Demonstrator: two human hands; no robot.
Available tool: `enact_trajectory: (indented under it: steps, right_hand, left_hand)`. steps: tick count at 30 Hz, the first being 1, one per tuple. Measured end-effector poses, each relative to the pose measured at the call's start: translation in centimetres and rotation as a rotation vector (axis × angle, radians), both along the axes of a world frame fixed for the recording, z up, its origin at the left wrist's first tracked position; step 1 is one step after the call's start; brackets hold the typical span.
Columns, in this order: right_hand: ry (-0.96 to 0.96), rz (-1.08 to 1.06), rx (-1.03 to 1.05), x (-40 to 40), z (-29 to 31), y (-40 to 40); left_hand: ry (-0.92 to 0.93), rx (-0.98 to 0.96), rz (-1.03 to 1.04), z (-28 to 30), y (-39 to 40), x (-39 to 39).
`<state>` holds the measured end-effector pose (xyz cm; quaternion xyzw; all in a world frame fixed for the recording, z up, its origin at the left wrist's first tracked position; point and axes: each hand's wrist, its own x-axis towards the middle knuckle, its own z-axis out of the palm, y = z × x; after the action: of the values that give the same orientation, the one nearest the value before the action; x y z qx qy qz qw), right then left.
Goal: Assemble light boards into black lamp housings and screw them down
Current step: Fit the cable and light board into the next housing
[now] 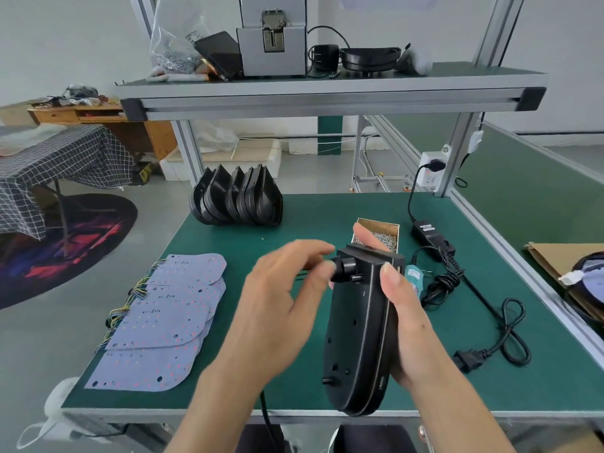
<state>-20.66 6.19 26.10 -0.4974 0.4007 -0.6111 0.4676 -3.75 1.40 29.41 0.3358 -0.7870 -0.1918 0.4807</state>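
Lamp housing (356, 335), black and long, stands on edge in your right hand (413, 325), lifted over the near edge of the green bench top (327, 223). You have one housing in hand; beyond your left hand (281, 308) a row of more black housings (237, 197) stands nested on the bench, roughly six, though the exact count is hard to tell. Left of your left hand lies a fanned stack of pale light boards (163, 322), about five, with coloured wires at their far edges. Just past your right fingertips sits one small box of screws (380, 233). To the right of your right hand lie one power adapter (426, 232) and its coiled black cable (510, 325).

The bench has an aluminium frame with an upper shelf (327, 89). Farther left are a checked tablecloth (58, 165) and a dark round rug (65, 246) on the grey floor.

Your right hand grips the housing along its right edge, thumb on the near face, fingers wrapped behind. Your left hand is blurred, its fingers loosely spread, fingertips touching the round knob (343, 268) at the housing's top.
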Motion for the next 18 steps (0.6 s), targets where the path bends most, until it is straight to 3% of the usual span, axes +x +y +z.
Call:
enact_trajectory:
  steps: [3,14,18]
  right_hand:
    - [0.002,0.026,0.008,0.1,0.9,0.6]
    - [-0.098,0.029,0.13,0.8,3.2,1.9]
    - [-0.15,0.017,0.092,1.5,2.9,1.8]
  left_hand:
    - [0.043,0.055,-0.108,-0.8,0.5,0.2]
    - [0.179,-0.032,-0.073,-0.8,0.6,0.0]
    - [0.275,0.103,-0.096,-0.9,1.0,-0.4]
